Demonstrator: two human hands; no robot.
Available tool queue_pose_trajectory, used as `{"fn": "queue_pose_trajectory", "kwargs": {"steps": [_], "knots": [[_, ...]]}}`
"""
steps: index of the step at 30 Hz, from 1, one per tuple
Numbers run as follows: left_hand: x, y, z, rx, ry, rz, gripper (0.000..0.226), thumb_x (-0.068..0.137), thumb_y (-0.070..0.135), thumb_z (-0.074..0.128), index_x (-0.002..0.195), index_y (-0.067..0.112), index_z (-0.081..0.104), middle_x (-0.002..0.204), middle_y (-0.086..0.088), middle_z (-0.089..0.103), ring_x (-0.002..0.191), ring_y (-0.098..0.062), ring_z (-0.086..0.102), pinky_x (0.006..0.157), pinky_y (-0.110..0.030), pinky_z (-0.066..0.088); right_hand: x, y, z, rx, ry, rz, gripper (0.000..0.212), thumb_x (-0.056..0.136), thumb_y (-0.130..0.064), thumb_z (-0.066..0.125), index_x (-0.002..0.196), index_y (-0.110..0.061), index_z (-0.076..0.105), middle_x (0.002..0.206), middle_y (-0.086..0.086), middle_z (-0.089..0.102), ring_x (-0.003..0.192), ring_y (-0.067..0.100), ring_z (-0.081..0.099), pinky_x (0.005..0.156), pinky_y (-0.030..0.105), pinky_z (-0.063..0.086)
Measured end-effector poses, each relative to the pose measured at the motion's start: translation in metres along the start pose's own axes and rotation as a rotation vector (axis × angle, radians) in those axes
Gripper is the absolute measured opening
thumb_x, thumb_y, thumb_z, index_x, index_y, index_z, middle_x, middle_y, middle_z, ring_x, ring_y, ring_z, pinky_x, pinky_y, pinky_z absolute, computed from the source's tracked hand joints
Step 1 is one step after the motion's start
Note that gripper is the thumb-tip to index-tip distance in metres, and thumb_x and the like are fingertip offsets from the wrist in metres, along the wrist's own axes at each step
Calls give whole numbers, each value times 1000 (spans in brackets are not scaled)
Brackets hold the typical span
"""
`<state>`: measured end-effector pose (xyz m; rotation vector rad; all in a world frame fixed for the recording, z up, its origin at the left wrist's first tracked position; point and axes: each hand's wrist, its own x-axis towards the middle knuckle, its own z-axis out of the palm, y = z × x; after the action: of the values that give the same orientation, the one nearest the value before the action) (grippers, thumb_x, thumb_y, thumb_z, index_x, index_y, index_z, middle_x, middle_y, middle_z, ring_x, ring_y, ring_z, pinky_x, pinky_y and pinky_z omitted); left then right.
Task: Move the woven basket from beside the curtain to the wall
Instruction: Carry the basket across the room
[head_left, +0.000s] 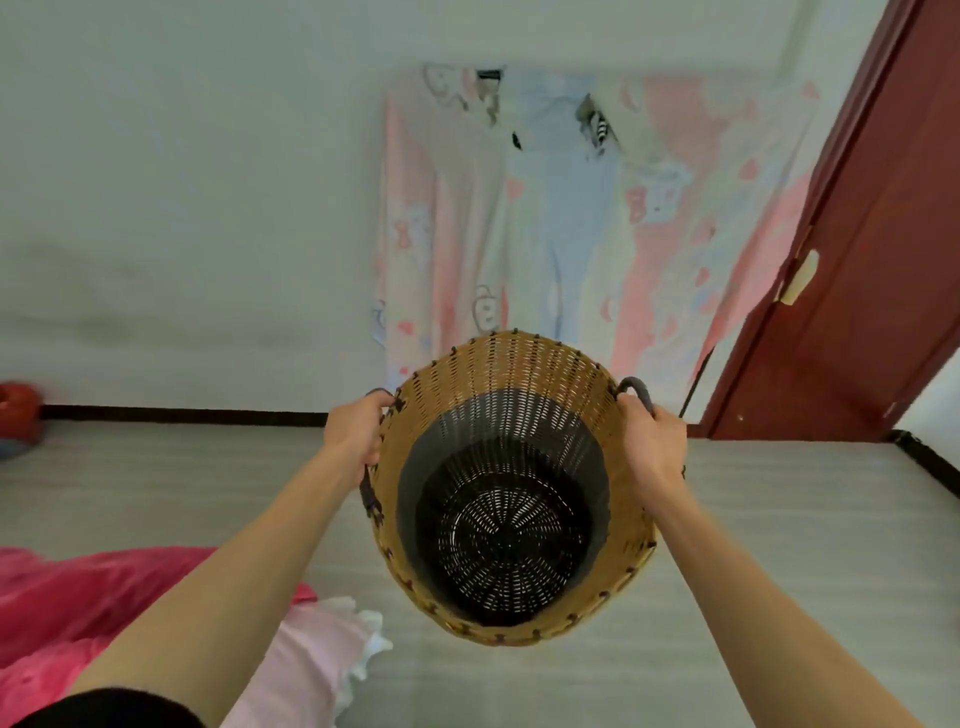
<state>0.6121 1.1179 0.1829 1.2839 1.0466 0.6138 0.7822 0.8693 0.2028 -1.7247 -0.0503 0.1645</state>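
A person holds a tall woven basket (511, 483) out at arm's length with both hands, seen from above through a head-worn camera. The left hand (358, 431) is curled closed around the dark loop handle (370, 493) on the basket's left rim, and the right hand (652, 447) is wrapped closed around the matching handle (638, 391) on the right rim. The basket is tan at the top with a grey band and black base inside, its rim laced with dark stitches; it is empty, and light shows through the open weave of its bottom. It hangs in front of a pastel curtain (571, 234) printed with pink and blue cartoon figures and hearts, which covers part of a white wall (182, 208). To the right stands a dark red door (872, 260) with a pale latch plate (800, 278). Pink bedding (62, 597) lies at lower left on the grey striped floor (779, 545), and a red object (18, 410) sits by the black skirting at far left. No readable writing or brand mark appears on any item.
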Motion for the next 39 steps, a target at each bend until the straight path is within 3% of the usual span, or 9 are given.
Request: {"fn": "queue_pose_trajectory", "kwargs": {"steps": [6, 10, 14, 20, 24, 27, 31, 39], "knots": [[69, 6, -30, -85, 131, -45, 23, 87, 22, 60, 66, 15, 52, 34, 8, 33, 30, -10, 23, 35, -22, 17, 56, -11, 95, -23, -157, -25, 41, 95, -27, 58, 61, -18, 39, 54, -4, 34, 50, 14, 28, 50, 31, 21], [131, 12, -49, -66, 191, -52, 23, 84, 23, 61, 65, 16, 50, 39, 6, 31, 33, -12, 22, 39, -25, 17, 86, -13, 163, -57, -210, -17, 37, 95, -29, 59, 65, -15, 42, 55, -2, 37, 48, 15, 31, 50, 31, 24], [215, 26, -70, -32, 211, -38, 17, 84, 25, 61, 71, 15, 55, 52, 1, 29, 43, -16, 21, 44, -29, 18, 121, -22, 243, -72, -239, -16, 38, 95, -29, 58, 64, -16, 41, 55, -1, 38, 50, 16, 32, 51, 31, 24], [323, 59, -100, -65, 191, -45, 24, 88, 23, 58, 66, 15, 51, 47, 3, 28, 38, -13, 20, 43, -27, 16, 167, -44, 349, -57, -251, 19, 33, 91, -30, 60, 68, -14, 43, 59, 3, 40, 54, 19, 35, 53, 32, 26], [379, 71, -116, -32, 223, -68, 28, 87, 25, 59, 64, 16, 47, 50, 0, 28, 41, -15, 20, 44, -30, 17, 188, -52, 411, -103, -286, 14, 29, 95, -32, 57, 73, -15, 49, 55, -1, 37, 48, 14, 33, 46, 29, 26], [426, 78, -135, -35, 252, -76, 30, 86, 33, 60, 66, 16, 46, 52, 0, 28, 42, -15, 21, 45, -31, 18, 207, -55, 461, -96, -317, 34, 34, 95, -29, 59, 67, -15, 43, 51, -4, 32, 40, 10, 27, 36, 21, 23], [481, 82, -153, -31, 292, -92, 33, 87, 42, 59, 69, 17, 47, 53, 1, 30, 41, -14, 23, 42, -28, 20, 231, -53, 523, -97, -342, 28, 44, 95, -26, 60, 60, -18, 36, 47, -6, 28, 43, 12, 26, 42, 27, 21], [605, 95, -180, 63, 412, -147, 39, 87, 48, 54, 68, 16, 43, 52, 0, 29, 42, -16, 24, 44, -28, 23, 299, -37, 660, -141, -453, 74, 33, 97, -29, 58, 70, -13, 49, 55, -1, 34, 47, 15, 30, 48, 29, 21]]}}
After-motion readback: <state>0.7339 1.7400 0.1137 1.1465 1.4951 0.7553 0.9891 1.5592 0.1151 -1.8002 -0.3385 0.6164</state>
